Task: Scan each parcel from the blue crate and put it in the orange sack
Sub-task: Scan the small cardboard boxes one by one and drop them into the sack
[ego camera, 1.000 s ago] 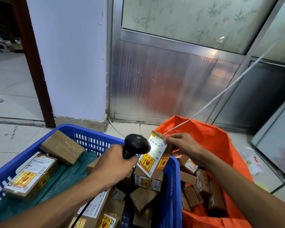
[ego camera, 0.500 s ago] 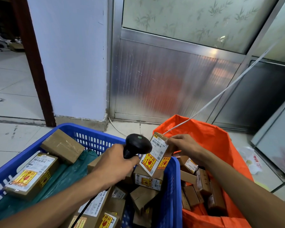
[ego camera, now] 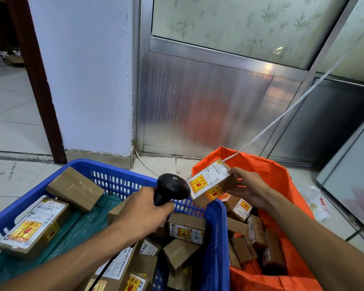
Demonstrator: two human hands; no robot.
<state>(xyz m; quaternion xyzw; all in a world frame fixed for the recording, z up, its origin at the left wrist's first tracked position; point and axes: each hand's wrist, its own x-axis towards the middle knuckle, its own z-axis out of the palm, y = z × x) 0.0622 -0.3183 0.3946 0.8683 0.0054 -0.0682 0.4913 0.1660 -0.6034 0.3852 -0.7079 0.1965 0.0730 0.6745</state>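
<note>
Parcel (ego camera: 213, 182), a small brown carton, is pinched at its right end by the right hand (ego camera: 248, 189), thumb on top and fingers beneath. It hangs over the gap between the blue crate's (ego camera: 215, 223) right far corner and the orange sack's (ego camera: 267, 169) near-left rim. Its long axis runs from low left to high right, label face tilted up toward the scanner (ego camera: 171, 187). The white label carries a barcode and small print too fine to read, with yellow stickers bearing red marks on the top and the side. The left hand (ego camera: 143, 215) wraps its grip around the black scanner's handle, whose head is just beside the parcel's left end. More cartons with similar yellow stickers lie in both crate and sack.
</note>
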